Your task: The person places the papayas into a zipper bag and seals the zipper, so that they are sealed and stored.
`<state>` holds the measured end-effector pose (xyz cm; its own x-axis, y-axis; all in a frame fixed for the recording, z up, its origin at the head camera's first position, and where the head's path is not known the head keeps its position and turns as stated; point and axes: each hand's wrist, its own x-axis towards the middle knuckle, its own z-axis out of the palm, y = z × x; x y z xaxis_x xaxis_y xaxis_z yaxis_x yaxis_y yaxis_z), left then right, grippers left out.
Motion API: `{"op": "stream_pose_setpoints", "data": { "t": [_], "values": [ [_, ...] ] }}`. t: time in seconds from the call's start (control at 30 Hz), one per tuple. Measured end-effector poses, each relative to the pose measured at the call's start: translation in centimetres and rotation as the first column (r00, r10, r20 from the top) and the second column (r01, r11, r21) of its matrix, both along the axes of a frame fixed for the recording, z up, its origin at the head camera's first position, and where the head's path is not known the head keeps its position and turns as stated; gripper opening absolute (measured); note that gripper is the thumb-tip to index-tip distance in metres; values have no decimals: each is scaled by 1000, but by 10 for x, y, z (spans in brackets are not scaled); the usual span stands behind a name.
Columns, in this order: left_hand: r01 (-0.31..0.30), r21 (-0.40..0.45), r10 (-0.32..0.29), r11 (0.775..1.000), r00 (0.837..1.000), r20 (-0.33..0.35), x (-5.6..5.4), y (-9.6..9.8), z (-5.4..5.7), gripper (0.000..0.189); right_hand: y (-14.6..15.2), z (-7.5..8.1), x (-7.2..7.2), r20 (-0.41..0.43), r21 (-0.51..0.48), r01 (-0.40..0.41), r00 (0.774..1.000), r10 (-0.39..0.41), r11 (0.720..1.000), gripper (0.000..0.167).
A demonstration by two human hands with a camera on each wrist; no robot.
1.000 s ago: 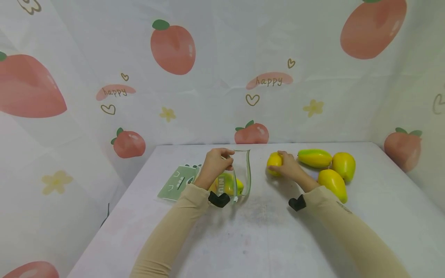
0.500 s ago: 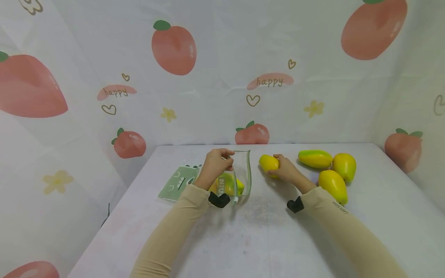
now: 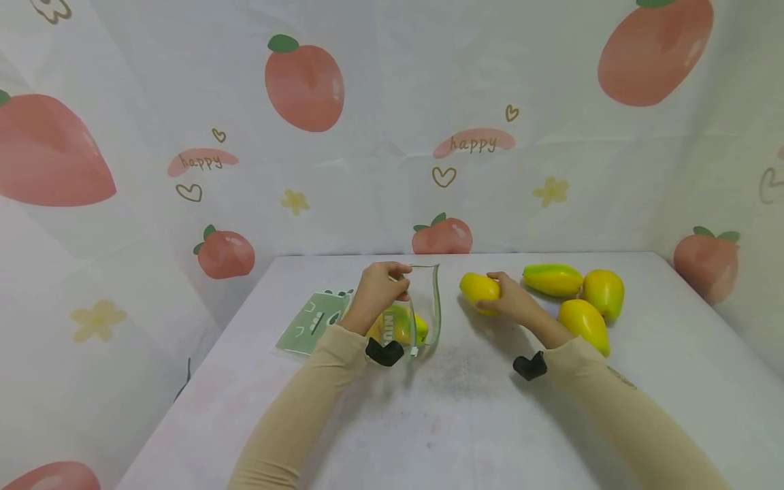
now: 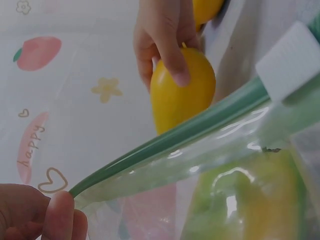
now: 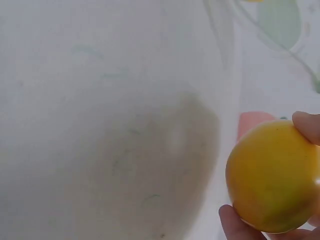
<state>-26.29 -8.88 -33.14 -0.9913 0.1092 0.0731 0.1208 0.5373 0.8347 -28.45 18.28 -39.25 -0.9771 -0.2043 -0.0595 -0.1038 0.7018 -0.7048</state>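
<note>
My left hand (image 3: 378, 289) pinches the upper rim of a clear zip bag (image 3: 437, 299) with a green zip edge and a white slider (image 4: 290, 62). The bag's mouth gapes toward the right. Inside it lies a yellow-green mango (image 4: 255, 200), partly covered by my left forearm in the head view. To the right of the mouth, my right hand (image 3: 513, 299) grips a yellow mango (image 3: 476, 289), fingers and thumb round its right end. The right wrist view shows this mango (image 5: 272, 177) held between fingertips and thumb. A gap separates it from the bag.
Several yellow-green fruits lie at the right back: a long one (image 3: 553, 280), a rounder one (image 3: 603, 294) and another (image 3: 584, 325) beside my right forearm. A flat green printed bag (image 3: 311, 323) lies left of my left hand. A printed cloth wall rises behind the table.
My right hand has carried the yellow mango left toward the bag and tipped it from upright to slanting. It shifts back slightly right in the last half second. My left hand stays put.
</note>
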Motion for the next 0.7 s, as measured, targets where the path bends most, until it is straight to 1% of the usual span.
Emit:
{"op": "stream_pose_setpoints", "data": {
  "t": [0.2,0.3,0.47,0.57,0.7],
  "values": [
    [-1,-5,1,1000,1000,-10,-2,0,-2,30,4,10,15,-45,-64,-19,999,16,998,77],
    [-3,-5,3,1000,1000,-8,-3,-1,-3,30,4,17,24,-79,-74,-31,997,25,997,77],
    [-2,-12,2,1000,1000,-11,-2,0,-3,30,1,27,40,-102,-97,-24,995,15,995,79],
    [-2,-15,2,1000,1000,-11,-1,1,-2,30,-1,27,48,-122,-98,-24,992,12,995,79],
    [-3,-7,3,1000,1000,-13,-1,2,-2,30,-5,22,59,-141,-108,-49,989,34,993,78]
  ]
}}
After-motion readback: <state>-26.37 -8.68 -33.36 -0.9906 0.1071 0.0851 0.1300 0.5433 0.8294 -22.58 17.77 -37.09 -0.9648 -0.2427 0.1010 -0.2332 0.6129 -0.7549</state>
